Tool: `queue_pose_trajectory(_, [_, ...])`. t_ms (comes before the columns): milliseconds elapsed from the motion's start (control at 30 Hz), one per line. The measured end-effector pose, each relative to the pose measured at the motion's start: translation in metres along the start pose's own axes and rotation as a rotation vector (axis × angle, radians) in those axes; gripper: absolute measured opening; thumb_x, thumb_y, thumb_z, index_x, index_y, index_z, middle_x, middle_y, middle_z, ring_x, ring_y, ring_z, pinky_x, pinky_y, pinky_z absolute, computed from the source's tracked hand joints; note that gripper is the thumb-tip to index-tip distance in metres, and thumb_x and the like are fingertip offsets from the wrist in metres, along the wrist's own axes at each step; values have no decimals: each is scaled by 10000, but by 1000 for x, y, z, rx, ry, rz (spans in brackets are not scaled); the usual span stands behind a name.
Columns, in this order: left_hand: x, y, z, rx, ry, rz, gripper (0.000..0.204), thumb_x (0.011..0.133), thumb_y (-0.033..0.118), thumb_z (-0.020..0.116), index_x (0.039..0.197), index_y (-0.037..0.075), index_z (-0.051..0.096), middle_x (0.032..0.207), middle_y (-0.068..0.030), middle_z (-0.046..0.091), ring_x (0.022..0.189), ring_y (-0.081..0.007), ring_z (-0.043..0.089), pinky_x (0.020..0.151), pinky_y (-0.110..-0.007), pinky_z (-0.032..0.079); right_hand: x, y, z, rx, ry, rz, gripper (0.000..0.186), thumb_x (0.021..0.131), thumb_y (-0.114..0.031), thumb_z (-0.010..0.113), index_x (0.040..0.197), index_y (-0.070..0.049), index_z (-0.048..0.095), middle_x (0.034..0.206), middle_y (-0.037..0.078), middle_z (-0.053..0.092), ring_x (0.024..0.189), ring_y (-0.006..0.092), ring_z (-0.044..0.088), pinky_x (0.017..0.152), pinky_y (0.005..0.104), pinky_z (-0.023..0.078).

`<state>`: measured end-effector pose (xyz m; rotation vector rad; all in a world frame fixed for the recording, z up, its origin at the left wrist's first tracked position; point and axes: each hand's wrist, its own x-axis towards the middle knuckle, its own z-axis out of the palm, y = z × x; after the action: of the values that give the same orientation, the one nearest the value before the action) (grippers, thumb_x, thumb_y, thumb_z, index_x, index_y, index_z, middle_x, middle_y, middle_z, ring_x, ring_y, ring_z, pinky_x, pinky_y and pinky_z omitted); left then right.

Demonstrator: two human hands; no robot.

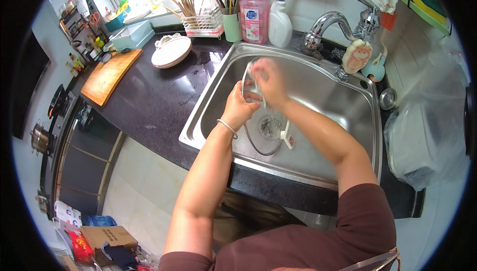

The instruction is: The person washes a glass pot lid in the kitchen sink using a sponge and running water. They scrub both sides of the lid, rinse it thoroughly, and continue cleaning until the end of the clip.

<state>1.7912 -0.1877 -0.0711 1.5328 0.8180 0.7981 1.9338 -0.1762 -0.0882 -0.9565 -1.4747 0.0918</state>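
Over the left part of the steel sink (pixel 318 102), my left hand (pixel 239 104) grips a clear, round-looking thing with a thin pale rim (pixel 244 83). The thing is partly hidden and blurred, so its exact kind is unclear. My right hand (pixel 269 82) is at its upper side, smeared by motion; its fingers do not show clearly. Below both hands, a thin grey curved edge or loop (pixel 263 153) lies around the drain (pixel 271 127). At its right end is a small white piece (pixel 287 137) with a reddish mark.
A chrome faucet (pixel 330 22) arches over the sink's back. Behind it stand a pink soap bottle (pixel 254 20), a white spray bottle (pixel 280 25) and a green utensil cup (pixel 231 25). On the left counter are a white dish (pixel 172 53) and a wooden board (pixel 110 76). Plastic-covered goods (pixel 422 127) stand at right.
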Motion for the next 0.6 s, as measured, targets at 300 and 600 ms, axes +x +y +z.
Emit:
queue_pose_trajectory(300, [4,-7,5,101,-19,184,518,663,-40,620,1145,18,440,866,-87,616,642,-81,531,515,-209,414,7,3,-13,-123,53,-99,75,809,-75,584,871,-33,574,967,116,533,938,280,522,828,342,422])
queue_pose_trajectory(600, [2,-8,-3,276,55,242,494,673,-64,601,1138,-13,443,895,-106,628,810,-138,599,686,-251,483,-3,-15,-4,-79,-48,-242,88,813,-101,599,851,-38,550,988,120,545,957,292,526,820,374,432])
